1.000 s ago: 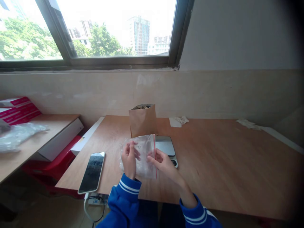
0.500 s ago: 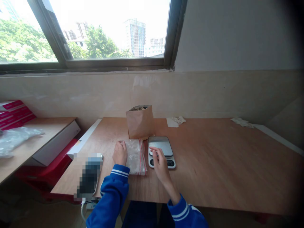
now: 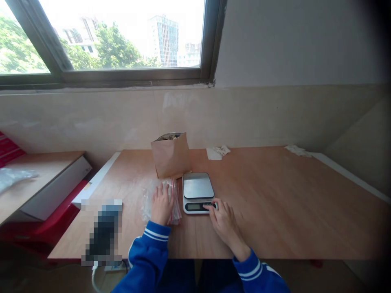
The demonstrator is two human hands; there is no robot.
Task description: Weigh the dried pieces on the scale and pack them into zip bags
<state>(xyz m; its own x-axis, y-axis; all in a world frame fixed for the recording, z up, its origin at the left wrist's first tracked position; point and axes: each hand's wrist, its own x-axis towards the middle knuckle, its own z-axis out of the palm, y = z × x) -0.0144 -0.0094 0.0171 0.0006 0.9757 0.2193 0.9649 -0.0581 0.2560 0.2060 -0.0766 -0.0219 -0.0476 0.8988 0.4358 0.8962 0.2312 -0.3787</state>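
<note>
My left hand (image 3: 161,204) lies flat with fingers spread on clear zip-lock bags (image 3: 147,203) that have red seal lines. To its right stands a kitchen scale (image 3: 198,185) with a bare steel plate and a dark front panel. My right hand (image 3: 225,219) is at the right end of that panel, thumb and forefinger over its buttons. Nothing is held in it, and its other fingers are partly hidden. Behind the bags, a brown paper bag (image 3: 170,158) stands upright with its top open; brownish contents show inside, too small to name.
A blurred-out phone-like device (image 3: 102,232) lies at the table's left, with a white cable (image 3: 94,276) below. Crumpled tissue (image 3: 221,150) and white paper (image 3: 214,154) lie near the wall. A red stool (image 3: 45,228) stands between this table and a side table (image 3: 45,171).
My left hand has opened from a loose fist and moved right onto the bags. My right hand has come off the scale's plate area to its button panel. The view has shifted slightly right.
</note>
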